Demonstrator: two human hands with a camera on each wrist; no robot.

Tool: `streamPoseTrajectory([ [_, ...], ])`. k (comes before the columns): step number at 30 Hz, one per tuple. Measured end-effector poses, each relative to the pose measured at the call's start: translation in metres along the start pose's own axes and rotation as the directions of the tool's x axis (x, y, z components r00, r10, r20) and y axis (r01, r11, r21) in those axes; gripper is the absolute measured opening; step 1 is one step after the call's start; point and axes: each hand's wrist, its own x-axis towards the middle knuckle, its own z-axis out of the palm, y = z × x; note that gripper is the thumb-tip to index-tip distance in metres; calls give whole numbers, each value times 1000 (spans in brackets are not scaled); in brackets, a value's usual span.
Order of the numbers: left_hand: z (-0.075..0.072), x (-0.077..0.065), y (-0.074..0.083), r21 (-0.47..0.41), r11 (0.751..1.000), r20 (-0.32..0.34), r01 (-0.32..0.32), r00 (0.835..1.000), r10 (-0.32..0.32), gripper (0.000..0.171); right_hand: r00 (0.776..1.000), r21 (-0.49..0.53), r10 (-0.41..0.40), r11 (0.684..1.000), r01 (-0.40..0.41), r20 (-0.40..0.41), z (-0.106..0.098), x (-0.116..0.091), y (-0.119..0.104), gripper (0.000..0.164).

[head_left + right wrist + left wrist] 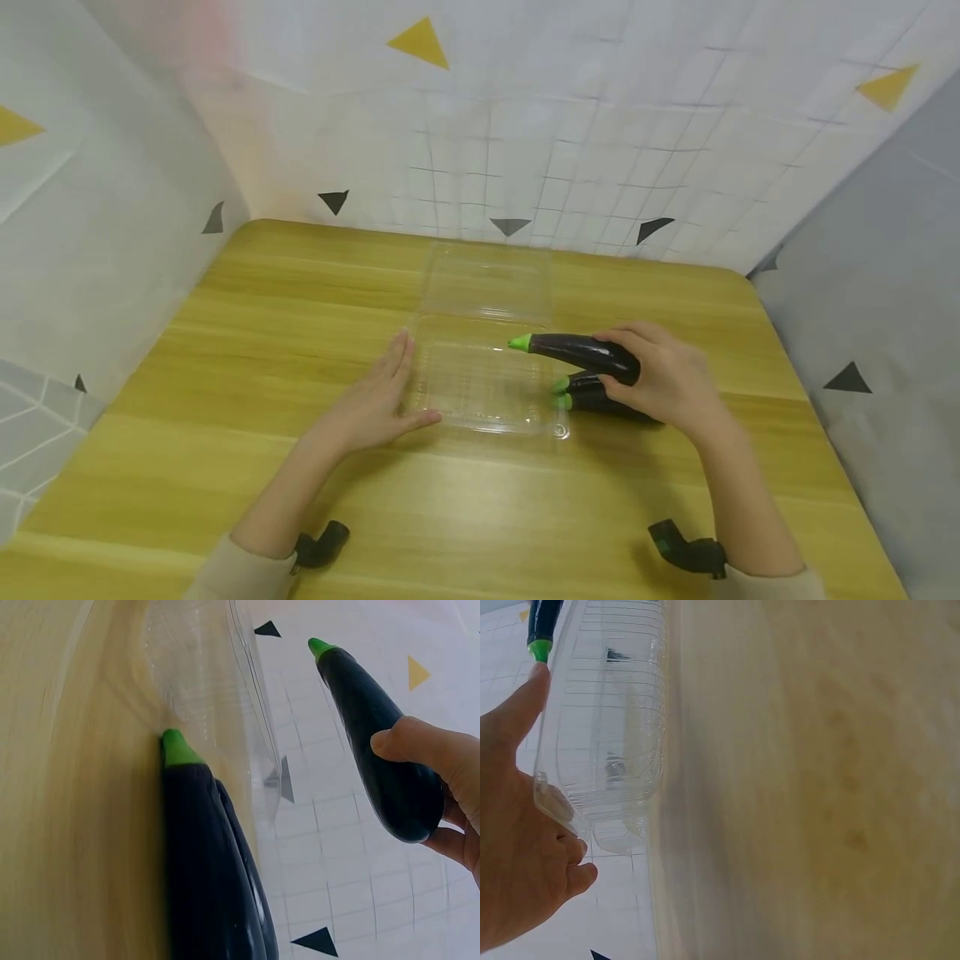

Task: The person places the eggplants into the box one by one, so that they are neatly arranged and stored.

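Over on the right of the head view, the right grip (663, 379) is closed around the fat end of a dark eggplant (581, 350), which hangs above the counter (465, 517), its green tip (520, 342) pointing left over a clear plastic container (491, 428). The left grip (378, 396) is relaxed, its fingers laid along the container's left side without clasping it. Two more eggplants (615, 403) lie together just to the right of the container, and the lid (487, 275) stands folded back toward the top of the frame. I'd guess the held eggplant is fairly light and firm, though its glossy skin could slip; the thick end, thumb opposite fingers, seems the sound place to take hold, rather than the narrow tip. The container looks thin and springy, likely to skid or buckle if pushed, so a gentle touch at its rim suits it. The right wrist view shows the thumb across the skin with fingers beyond, much of which the head view hides; the left wrist view brings out the container's ribbed wall, but catches only the eggplant's tip end at upper left.
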Motion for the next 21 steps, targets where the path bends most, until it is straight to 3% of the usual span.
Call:
streamPoseTrajectory([
  [13, -2, -3, -1, -16, 1000, -9, 3, 1000, -3, 110, 999, 45, -17, 999, 15, 36, 11, 24, -10, 54],
  [21, 1, 0, -1, 3, 1000, -12, -6, 1000, 7, 109, 999, 81, -49, 996, 48, 13, 19, 32, -15, 53],
])
